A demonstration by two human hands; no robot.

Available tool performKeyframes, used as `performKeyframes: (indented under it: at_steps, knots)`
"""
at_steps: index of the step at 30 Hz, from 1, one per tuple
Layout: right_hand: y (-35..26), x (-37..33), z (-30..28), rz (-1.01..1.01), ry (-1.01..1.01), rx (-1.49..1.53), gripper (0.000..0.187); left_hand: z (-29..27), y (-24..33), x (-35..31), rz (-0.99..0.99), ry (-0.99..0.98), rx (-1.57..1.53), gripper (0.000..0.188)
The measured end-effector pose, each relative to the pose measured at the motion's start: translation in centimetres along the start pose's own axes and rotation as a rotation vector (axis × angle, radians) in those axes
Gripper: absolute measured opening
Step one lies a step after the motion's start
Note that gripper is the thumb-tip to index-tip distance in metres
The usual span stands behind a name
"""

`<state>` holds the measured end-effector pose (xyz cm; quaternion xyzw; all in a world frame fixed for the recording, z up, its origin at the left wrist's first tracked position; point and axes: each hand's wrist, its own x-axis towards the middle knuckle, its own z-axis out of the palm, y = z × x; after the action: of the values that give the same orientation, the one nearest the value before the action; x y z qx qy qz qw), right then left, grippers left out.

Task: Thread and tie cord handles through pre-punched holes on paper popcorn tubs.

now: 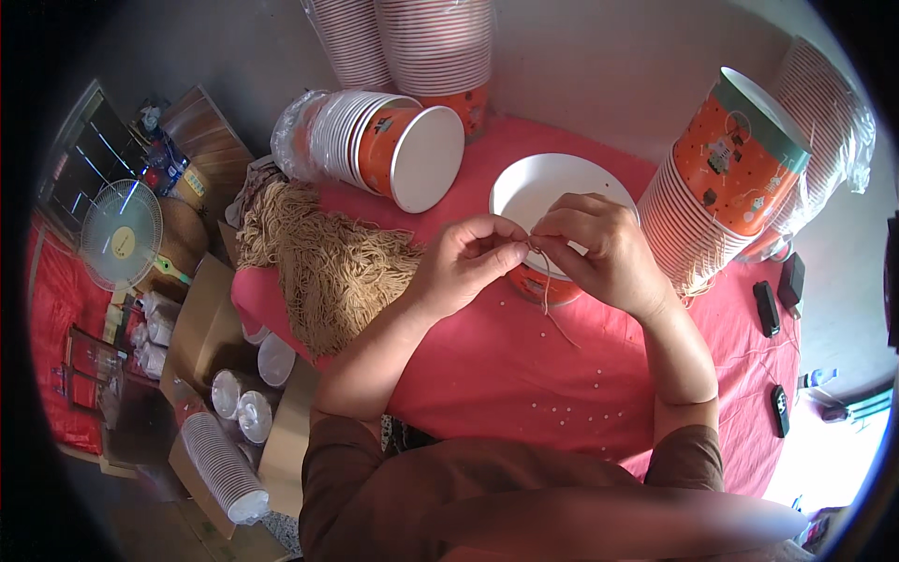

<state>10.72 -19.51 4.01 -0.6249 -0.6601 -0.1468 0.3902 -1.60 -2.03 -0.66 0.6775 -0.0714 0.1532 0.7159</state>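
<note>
Both hands meet over the front rim of an orange paper bucket [543, 284] with a white inside. My left hand [468, 262] pinches a thin tan string [548, 295] between thumb and forefinger. From the other side, my right hand [604, 248] pinches the same string, its fingers curled. A small loop or knot seems to sit between the fingertips, too fine to make out. Loose string ends dangle down toward the red cloth. To the left of my left hand lies a big heap of tan strings [337, 262].
A tall bucket stack [698, 201] stands at right, with strings at its foot. A wrapped stack [379, 145] lies at back left; more wrapped stacks [435, 47] stand behind. Small white bits dot the red cloth [468, 375]. Left of the table are an open carton [290, 450] and a fan [122, 234].
</note>
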Motion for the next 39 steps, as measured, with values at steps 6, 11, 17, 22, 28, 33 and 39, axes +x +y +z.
performKeyframes:
  at_steps: [6,11,17,22,28,33,39]
  knots:
    - [-0.3,0.0,0.1,0.011,-0.009,0.000,0.009,0.3,-0.2,0.0,0.007,0.050,0.051,0.014]
    - [-0.2,-0.1,0.0,0.019,-0.037,0.002,0.011,0.6,0.1,-0.1,0.065,0.076,0.114,0.009]
    - [-0.1,-0.3,0.0,0.096,-0.113,0.041,0.011,0.5,-0.1,0.0,0.367,0.098,0.559,0.014]
    - [-0.2,-0.3,0.0,0.227,-0.168,0.199,0.008,0.4,-0.4,0.8,0.739,0.139,0.796,0.019]
    - [-0.2,-0.4,-0.2,0.331,-0.193,0.333,0.006,0.7,0.1,0.6,0.783,0.177,0.821,0.022]
    - [0.2,-0.5,-0.1,0.367,-0.176,0.414,0.008,0.5,0.0,0.8,0.815,0.153,0.795,0.020]
    - [-0.4,-0.2,-0.8,0.512,-0.240,0.425,0.010,0.6,-0.3,0.1,0.563,0.107,0.471,0.012]
